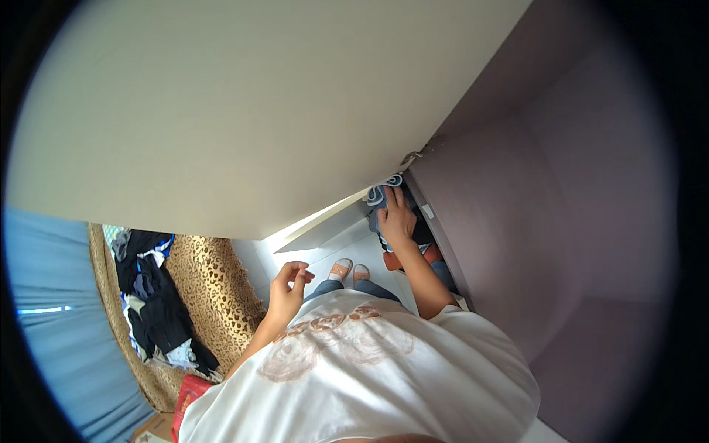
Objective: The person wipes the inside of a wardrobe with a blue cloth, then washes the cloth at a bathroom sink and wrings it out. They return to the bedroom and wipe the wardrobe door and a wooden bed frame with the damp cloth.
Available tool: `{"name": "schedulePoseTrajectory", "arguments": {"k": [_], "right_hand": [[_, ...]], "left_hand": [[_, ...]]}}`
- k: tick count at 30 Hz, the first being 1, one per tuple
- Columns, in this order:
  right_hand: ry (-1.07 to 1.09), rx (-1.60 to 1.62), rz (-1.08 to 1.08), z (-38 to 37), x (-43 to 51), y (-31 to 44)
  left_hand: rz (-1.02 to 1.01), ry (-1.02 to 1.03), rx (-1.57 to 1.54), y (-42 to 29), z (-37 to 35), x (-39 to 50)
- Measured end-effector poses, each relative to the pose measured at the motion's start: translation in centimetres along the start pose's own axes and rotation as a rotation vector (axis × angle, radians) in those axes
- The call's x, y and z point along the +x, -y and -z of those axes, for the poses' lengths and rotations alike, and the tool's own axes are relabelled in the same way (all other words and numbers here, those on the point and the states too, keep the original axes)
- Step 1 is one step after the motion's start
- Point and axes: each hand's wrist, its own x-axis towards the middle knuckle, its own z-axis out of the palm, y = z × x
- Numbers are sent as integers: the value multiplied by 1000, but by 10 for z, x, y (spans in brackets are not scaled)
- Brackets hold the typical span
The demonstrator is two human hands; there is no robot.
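Observation:
My right hand [397, 221] reaches into a low compartment of the wardrobe. Its fingers stretch over a blue-grey rolled garment [376, 195] with pale edges and touch it. Beneath the hand and wrist are more clothes, among them an orange-brown item [392, 261], partly covered by my forearm. My left hand [289, 285] hovers in front of my body, fingers loosely curled and apart from the thumb, with nothing in it.
A large pale wardrobe door [221, 122] stands open above my hands, its hinge [411, 158] beside the purplish wardrobe interior [498, 221]. At left, dark clothes [163, 315] lie on a leopard-print cover [213, 288]. A blue curtain [50, 288] hangs beyond. A red bag [191, 396] sits nearby.

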Motion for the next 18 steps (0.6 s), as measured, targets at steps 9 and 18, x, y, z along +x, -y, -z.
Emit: {"name": "schedulePoseTrajectory", "arguments": {"k": [9, 18], "right_hand": [[29, 115, -66, -10, 9, -10], [475, 327, 393, -31, -60, 103]], "left_hand": [[220, -114, -76, 22, -20, -41], [245, -126, -50, 12, -11, -62]]}}
